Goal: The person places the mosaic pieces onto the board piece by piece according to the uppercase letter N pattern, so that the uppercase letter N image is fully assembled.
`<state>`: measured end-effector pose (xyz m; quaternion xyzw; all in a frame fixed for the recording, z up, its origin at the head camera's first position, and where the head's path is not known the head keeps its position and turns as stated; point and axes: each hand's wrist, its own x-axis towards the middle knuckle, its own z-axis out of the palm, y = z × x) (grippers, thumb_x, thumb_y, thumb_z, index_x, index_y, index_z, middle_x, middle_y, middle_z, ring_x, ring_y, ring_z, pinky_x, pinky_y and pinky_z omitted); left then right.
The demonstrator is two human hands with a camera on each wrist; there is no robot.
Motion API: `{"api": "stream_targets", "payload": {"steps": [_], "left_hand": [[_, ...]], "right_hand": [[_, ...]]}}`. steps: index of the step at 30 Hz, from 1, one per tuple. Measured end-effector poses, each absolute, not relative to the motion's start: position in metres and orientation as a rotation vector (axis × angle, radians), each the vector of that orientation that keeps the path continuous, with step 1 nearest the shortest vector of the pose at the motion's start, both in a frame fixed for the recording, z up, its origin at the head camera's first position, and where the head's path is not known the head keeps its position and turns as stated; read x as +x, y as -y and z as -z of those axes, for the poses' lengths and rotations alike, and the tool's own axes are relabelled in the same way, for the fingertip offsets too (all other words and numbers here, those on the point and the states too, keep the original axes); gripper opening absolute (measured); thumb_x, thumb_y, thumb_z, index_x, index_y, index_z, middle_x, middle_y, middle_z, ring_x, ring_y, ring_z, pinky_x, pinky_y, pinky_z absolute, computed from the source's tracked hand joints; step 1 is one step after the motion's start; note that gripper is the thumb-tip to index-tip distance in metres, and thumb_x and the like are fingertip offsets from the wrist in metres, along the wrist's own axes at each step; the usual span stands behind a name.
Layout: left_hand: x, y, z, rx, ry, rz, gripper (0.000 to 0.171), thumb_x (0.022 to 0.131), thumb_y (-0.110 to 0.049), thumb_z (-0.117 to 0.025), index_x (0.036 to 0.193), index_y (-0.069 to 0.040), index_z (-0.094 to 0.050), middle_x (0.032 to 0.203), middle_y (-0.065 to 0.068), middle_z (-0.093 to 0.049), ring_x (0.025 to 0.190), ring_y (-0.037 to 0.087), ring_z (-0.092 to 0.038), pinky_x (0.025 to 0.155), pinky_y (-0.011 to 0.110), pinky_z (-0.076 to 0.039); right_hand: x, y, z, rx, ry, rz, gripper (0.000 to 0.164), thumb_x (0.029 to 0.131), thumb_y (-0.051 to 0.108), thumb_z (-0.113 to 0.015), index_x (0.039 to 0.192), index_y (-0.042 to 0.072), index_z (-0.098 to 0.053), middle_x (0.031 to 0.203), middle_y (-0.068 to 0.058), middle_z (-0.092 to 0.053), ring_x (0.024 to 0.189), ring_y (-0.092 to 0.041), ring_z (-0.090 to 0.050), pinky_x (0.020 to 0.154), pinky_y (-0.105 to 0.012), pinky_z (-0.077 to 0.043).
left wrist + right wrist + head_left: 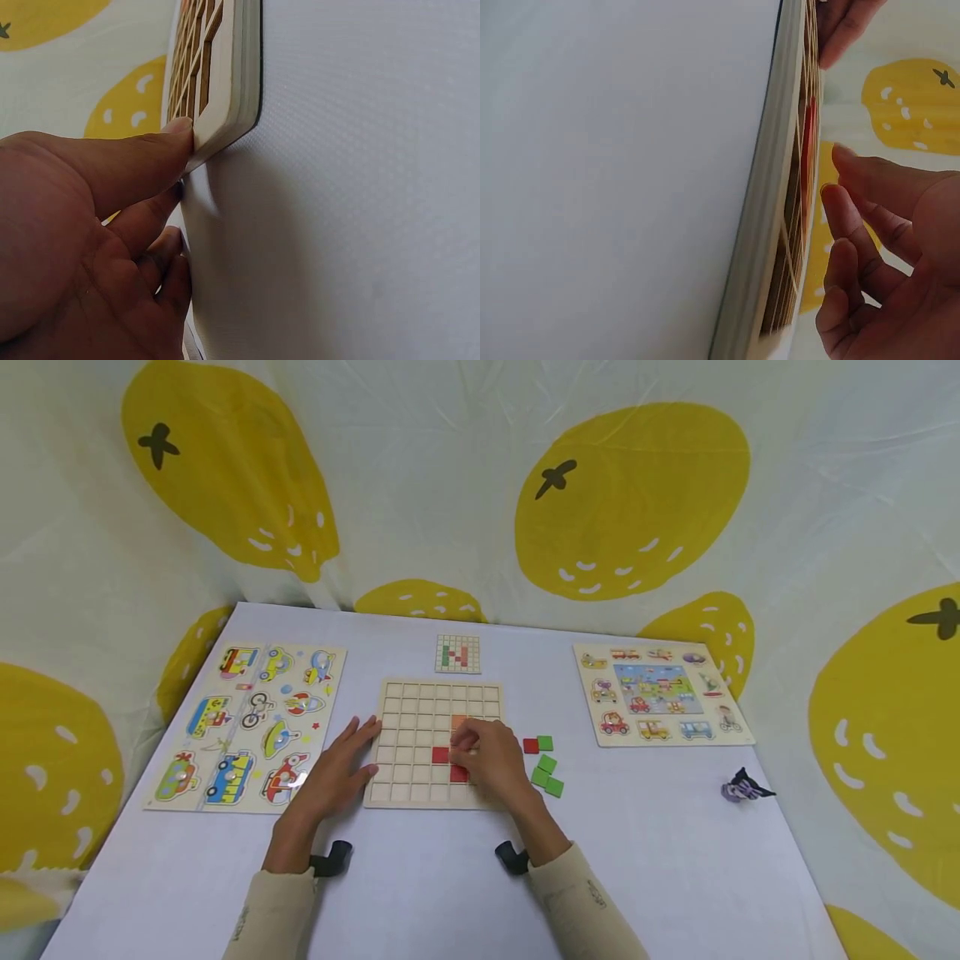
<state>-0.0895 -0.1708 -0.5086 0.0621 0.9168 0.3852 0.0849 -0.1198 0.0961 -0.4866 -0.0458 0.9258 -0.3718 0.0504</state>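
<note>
A wooden grid board lies at mid-table, with red tiles and an orange tile set in its right part. My left hand rests at the board's left edge, fingers extended; in the left wrist view its thumb touches the front corner. Over the right half of the board hovers my right hand, hiding some cells. Its thumb and index fingertips stand slightly apart near the red tiles, and nothing shows between them in the right wrist view.
Several loose green tiles and a red tile lie right of the board. A small pattern card sits behind it. Vehicle puzzle boards lie left and right. A small dark-and-purple object is far right.
</note>
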Motion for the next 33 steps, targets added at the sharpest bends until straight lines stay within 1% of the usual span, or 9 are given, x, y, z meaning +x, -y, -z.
{"api": "stream_targets", "payload": {"steps": [5, 9, 14, 18, 23, 28, 33], "left_hand": [[-0.089, 0.171, 0.51, 0.186, -2.743, -1.145, 0.073, 0.097, -0.004, -0.072, 0.163, -0.012, -0.042, 0.175, 0.012, -0.032, 0.165, 0.042, -0.016, 0.128, 0.069, -0.024], [-0.089, 0.172, 0.51, 0.186, -2.747, -1.133, 0.074, 0.097, -0.005, -0.072, 0.164, -0.013, -0.042, 0.175, 0.011, -0.032, 0.166, 0.041, -0.016, 0.128, 0.068, -0.024], [-0.088, 0.172, 0.508, 0.201, -2.751, -1.127, 0.074, 0.097, -0.004, -0.072, 0.164, -0.012, -0.041, 0.175, 0.011, -0.031, 0.166, 0.042, -0.016, 0.128, 0.068, -0.024], [-0.088, 0.172, 0.507, 0.209, -2.75, -1.137, 0.074, 0.097, -0.003, -0.071, 0.164, -0.012, -0.041, 0.175, 0.011, -0.031, 0.165, 0.042, -0.016, 0.128, 0.068, -0.023], [-0.088, 0.172, 0.507, 0.211, -2.749, -1.142, 0.074, 0.097, -0.002, -0.071, 0.164, -0.012, -0.041, 0.175, 0.012, -0.031, 0.165, 0.043, -0.016, 0.128, 0.068, -0.023], [-0.089, 0.172, 0.508, 0.188, -2.744, -1.135, 0.074, 0.097, -0.003, -0.071, 0.164, -0.012, -0.041, 0.175, 0.012, -0.03, 0.165, 0.043, -0.016, 0.128, 0.069, -0.024], [-0.089, 0.172, 0.509, 0.176, -2.745, -1.125, 0.073, 0.098, -0.004, -0.071, 0.164, -0.013, -0.041, 0.176, 0.013, -0.03, 0.165, 0.043, -0.017, 0.128, 0.069, -0.024]], "right_hand": [[-0.121, -0.119, 0.485, -0.046, -2.872, 1.087, 0.018, 0.085, 0.016, -0.089, 0.099, 0.021, -0.079, 0.084, 0.006, -0.07, 0.087, -0.018, -0.056, 0.073, -0.032, -0.045], [-0.121, -0.142, 0.485, 0.01, -2.888, 1.074, 0.02, 0.085, 0.015, -0.09, 0.101, 0.021, -0.079, 0.089, 0.003, -0.071, 0.088, -0.02, -0.055, 0.075, -0.032, -0.043], [-0.121, -0.17, 0.487, 0.017, -2.905, 1.039, 0.026, 0.084, 0.014, -0.091, 0.107, 0.019, -0.08, 0.102, -0.004, -0.075, 0.094, -0.024, -0.057, 0.078, -0.033, -0.045], [-0.122, -0.188, 0.488, 0.061, -2.897, 0.982, 0.032, 0.082, 0.012, -0.091, 0.112, 0.02, -0.081, 0.11, -0.005, -0.072, 0.101, -0.024, -0.056, 0.083, -0.035, -0.046], [-0.127, -0.2, 0.49, 0.048, -2.894, 0.935, 0.034, 0.082, 0.01, -0.091, 0.113, 0.019, -0.081, 0.11, -0.006, -0.071, 0.103, -0.025, -0.056, 0.085, -0.038, -0.047], [-0.132, -0.202, 0.492, 0.004, -2.896, 0.924, 0.03, 0.083, 0.008, -0.09, 0.111, 0.015, -0.081, 0.11, -0.007, -0.075, 0.103, -0.026, -0.057, 0.087, -0.039, -0.048], [-0.136, -0.2, 0.493, 0.033, -2.896, 0.919, 0.027, 0.084, 0.005, -0.089, 0.108, 0.015, -0.082, 0.107, -0.007, -0.073, 0.101, -0.026, -0.056, 0.087, -0.04, -0.049]]}}
